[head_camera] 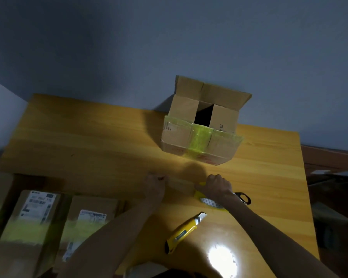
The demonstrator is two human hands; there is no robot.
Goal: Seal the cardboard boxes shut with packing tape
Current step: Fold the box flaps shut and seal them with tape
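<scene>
An open cardboard box (pixel 201 127) stands at the far side of the wooden table (pixel 88 141), its top flaps ajar and yellowish tape across its front. My right hand (pixel 216 185) grips a roll of yellow packing tape (pixel 206 199) on the table. My left hand (pixel 155 182) pinches the free end of a clear tape strip (pixel 181 182) stretched between the two hands. Two taped boxes with labels (pixel 34 223) (pixel 88 221) lie at the near left.
A yellow utility knife (pixel 184 231) lies on the table near my right forearm, its blade out. Black scissors (pixel 243 197) lie just right of my right wrist. A bright lamp glare (pixel 222 259) sits on the near tabletop. A grey wall rises behind the table.
</scene>
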